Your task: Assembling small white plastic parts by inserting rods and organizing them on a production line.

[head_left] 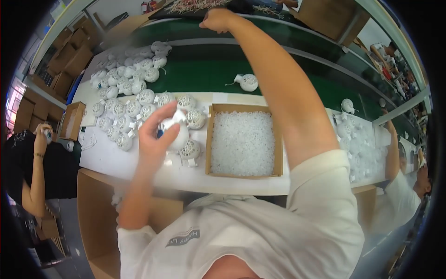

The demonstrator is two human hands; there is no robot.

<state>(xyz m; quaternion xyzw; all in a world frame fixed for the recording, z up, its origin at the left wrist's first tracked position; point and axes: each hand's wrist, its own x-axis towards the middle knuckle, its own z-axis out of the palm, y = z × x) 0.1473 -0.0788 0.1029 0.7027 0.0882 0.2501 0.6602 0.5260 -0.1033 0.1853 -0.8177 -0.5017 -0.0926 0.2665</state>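
Note:
My left hand (157,132) is closed around a white ball (179,136) with a small white cap, above the near left part of the table. Several similar white openwork balls (133,109) lie close by, many with small tabs or strings. My right arm stretches far across the green conveyor belt (200,69). At the far edge my right hand (218,21) has its fingers curled in, just below a heap of thin reddish and white pieces (195,4). Whatever those fingers hold is hidden.
A shallow cardboard box (209,139) full of small clear pieces stands on the white table (232,186). One ball (247,82) lies on the belt. An open carton (97,209) stands below left. Co-workers are at both sides; clear bags (362,144) lie on the right.

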